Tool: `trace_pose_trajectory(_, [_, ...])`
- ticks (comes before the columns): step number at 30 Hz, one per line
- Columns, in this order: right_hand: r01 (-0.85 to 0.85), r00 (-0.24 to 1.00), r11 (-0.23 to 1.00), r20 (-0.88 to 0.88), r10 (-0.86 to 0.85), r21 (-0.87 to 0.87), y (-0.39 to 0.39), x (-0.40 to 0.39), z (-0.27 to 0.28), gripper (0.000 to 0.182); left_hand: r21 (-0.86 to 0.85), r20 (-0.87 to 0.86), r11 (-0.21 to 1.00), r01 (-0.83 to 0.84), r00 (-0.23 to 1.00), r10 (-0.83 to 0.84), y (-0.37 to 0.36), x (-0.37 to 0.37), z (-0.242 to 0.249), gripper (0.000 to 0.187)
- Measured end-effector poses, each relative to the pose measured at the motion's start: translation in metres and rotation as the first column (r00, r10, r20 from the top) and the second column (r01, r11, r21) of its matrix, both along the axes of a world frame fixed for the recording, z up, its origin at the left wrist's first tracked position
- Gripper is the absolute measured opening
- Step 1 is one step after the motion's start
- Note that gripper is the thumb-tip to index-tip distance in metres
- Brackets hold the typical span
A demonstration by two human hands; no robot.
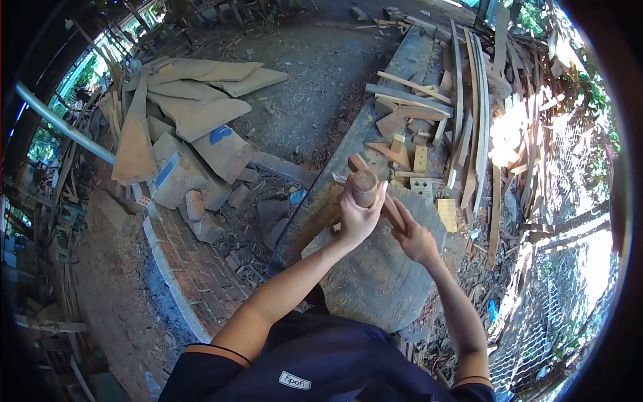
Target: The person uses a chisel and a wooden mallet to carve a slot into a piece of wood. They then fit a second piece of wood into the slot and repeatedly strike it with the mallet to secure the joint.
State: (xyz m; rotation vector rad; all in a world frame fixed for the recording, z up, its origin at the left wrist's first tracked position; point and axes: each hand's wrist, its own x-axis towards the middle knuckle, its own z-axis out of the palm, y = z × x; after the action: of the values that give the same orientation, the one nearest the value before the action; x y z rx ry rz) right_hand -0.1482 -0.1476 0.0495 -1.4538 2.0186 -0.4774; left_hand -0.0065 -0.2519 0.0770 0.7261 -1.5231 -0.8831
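Observation:
My left hand (360, 218) is wrapped round a short round wooden piece (365, 187), whose flat end faces up. My right hand (416, 241) is closed on a long wooden bar (394, 213), which slants up and left behind the round piece; its far end (358, 162) shows beyond my left hand. Whether the bar and the round piece are joined cannot be made out. Both hands are above a broad, worn wooden block (385, 275) in front of my body.
Beyond the block, a long bench (348, 134) carries wood offcuts, a yellow block (420, 159) and a yellowish piece (447, 214). Long strips (479, 120) lean at the right. Large boards (204, 114) lie at the left, near a brick edge (194, 268). Wire mesh (542, 335) stands at the right.

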Motion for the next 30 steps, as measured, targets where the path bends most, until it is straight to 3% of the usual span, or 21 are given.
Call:
trace_pose_trajectory(2, [0.086, 0.996, 0.996, -0.017, -0.086, 0.027, -0.005, 0.012, 0.0, 0.075, 0.059, -0.138, 0.997, 0.04, 0.99, -0.031, 0.004, 0.001, -0.007, 0.019])
trace_pose_trajectory(3, [0.091, 0.996, 0.995, -0.022, -0.09, 0.04, -0.008, 0.014, 0.002, 0.076, -0.015, -0.051, 0.999, 0.052, 0.997, -0.053, 0.005, 0.008, -0.008, 0.016])
trace_pose_trajectory(6, [0.089, 0.996, 0.996, -0.026, -0.089, 0.018, -0.014, 0.013, -0.005, 0.077, -0.037, -0.112, 0.994, 0.108, 0.988, -0.111, 0.005, 0.024, -0.012, 0.018])
trace_pose_trajectory(7, [0.089, 0.996, 0.996, -0.027, -0.089, 0.021, -0.013, 0.013, -0.006, 0.077, 0.125, -0.296, 0.97, 0.211, 0.94, -0.167, 0.013, 0.03, -0.004, 0.02])
trace_pose_trajectory(8, [0.106, 0.994, 0.994, -0.028, -0.106, 0.011, -0.014, 0.015, -0.008, 0.077, 0.09, -0.254, 0.974, 0.207, 0.951, -0.178, 0.01, 0.04, -0.011, 0.022])
trace_pose_trajectory(10, [0.124, 0.992, 0.992, -0.026, -0.124, 0.011, -0.013, 0.019, -0.013, 0.077, 0.207, -0.358, 0.96, 0.19, 0.927, -0.106, 0.011, 0.056, -0.009, 0.018])
trace_pose_trajectory(13, [0.157, 0.987, 0.987, -0.009, -0.158, -0.045, -0.012, 0.022, -0.017, 0.077, 0.396, -0.355, 0.913, 0.099, 0.933, 0.053, 0.0, 0.087, -0.018, 0.015])
trace_pose_trajectory(16, [0.181, 0.983, 0.983, 0.04, -0.18, -0.029, -0.012, 0.022, -0.013, 0.076, 0.706, -0.406, 0.699, 0.115, 0.875, 0.266, -0.023, 0.118, -0.042, 0.02])
trace_pose_trajectory(20, [0.168, 0.986, 0.985, -0.004, -0.168, -0.037, -0.013, 0.022, -0.016, 0.075, 0.713, -0.514, 0.666, 0.218, 0.809, 0.285, -0.032, 0.116, -0.045, 0.025])
trace_pose_trajectory(22, [0.166, 0.986, 0.985, -0.021, -0.167, -0.042, -0.013, 0.025, -0.021, 0.075, 0.485, -0.602, 0.861, 0.152, 0.773, 0.202, -0.034, 0.097, -0.011, 0.029])
trace_pose_trajectory(26, [0.178, 0.984, 0.982, -0.014, -0.179, -0.058, -0.013, 0.024, -0.022, 0.073, 0.16, -0.473, 0.983, 0.095, 0.881, -0.008, -0.041, 0.074, 0.047, 0.022])
trace_pose_trajectory(30, [0.188, 0.982, 0.982, -0.02, -0.189, -0.037, -0.013, 0.025, -0.018, 0.075, 0.268, -0.58, 0.93, 0.252, 0.813, -0.054, -0.043, 0.062, 0.075, 0.014])
